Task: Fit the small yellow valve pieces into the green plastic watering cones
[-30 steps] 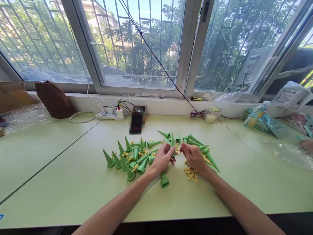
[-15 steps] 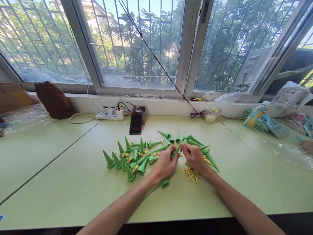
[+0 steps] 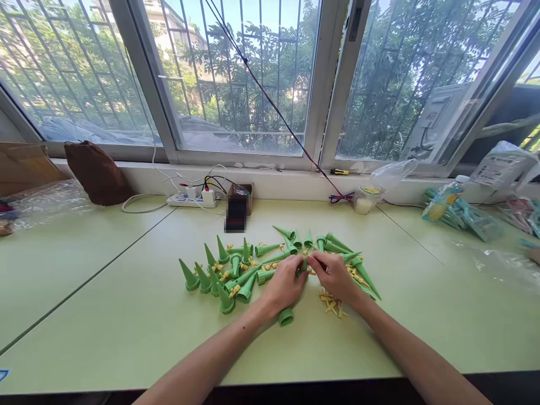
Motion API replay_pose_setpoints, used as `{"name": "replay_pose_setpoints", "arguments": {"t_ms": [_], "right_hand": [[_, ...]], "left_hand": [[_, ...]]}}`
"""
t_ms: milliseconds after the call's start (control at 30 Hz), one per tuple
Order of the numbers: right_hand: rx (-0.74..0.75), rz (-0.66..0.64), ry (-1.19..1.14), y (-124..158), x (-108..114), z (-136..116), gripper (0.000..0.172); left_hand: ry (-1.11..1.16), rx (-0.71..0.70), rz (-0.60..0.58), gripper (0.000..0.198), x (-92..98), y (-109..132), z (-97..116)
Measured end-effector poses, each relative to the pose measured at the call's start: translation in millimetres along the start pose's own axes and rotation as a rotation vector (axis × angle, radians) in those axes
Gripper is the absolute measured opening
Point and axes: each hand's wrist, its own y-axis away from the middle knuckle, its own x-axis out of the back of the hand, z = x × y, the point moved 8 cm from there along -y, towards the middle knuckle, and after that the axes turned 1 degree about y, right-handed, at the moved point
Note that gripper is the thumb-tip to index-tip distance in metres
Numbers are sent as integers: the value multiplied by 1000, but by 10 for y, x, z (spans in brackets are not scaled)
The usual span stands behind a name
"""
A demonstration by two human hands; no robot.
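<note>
My left hand (image 3: 287,282) is closed around a green plastic cone-shaped spike (image 3: 304,263), which is mostly covered by the fingers. Right up against it, my right hand (image 3: 334,274) pinches with thumb and forefinger; whatever is between those fingertips is hidden. Below the right hand lies a pile of small yellow plastic pieces (image 3: 333,306). Under my left wrist rests another green spike (image 3: 286,316), its ribbed open end toward me. Several more green spikes stand upright at the left (image 3: 189,277) or lie scattered behind both hands, with yellow valve-like pieces among them.
Along the windowsill are a power strip (image 3: 192,199), a small box (image 3: 242,194), a plastic cup in a bag (image 3: 365,199) and a brown bag (image 3: 97,174). Teal packets and a bottle (image 3: 445,199) lie at the right. The table's front edge runs below my forearms.
The held spike has tilted, so its tip no longer points up to the right between my hands. My right hand has shifted slightly left, closer to my left fingers.
</note>
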Motion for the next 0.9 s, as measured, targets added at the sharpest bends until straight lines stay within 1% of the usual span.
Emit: {"name": "replay_pose_setpoints", "arguments": {"t_ms": [133, 333, 433, 533, 733, 900], "right_hand": [[-1, -1, -3, -2, -4, 2, 41], [-29, 12, 18, -16, 12, 28, 35], [-57, -7, 46, -20, 10, 67, 32], [-70, -37, 66, -16, 0, 90, 33], [-40, -92, 53, -4, -43, 47, 32], [-18, -104, 41, 0, -44, 14, 23]], "left_hand": [[-3, 8, -1, 5, 2, -2, -3], [8, 5, 50, 8, 32, -11, -17], [69, -2, 59, 14, 43, -9, -13], [84, 3, 55, 13, 42, -5, -22], [75, 11, 48, 12, 33, -11, -23], [72, 33, 32, 10, 22, -12, -22]]}}
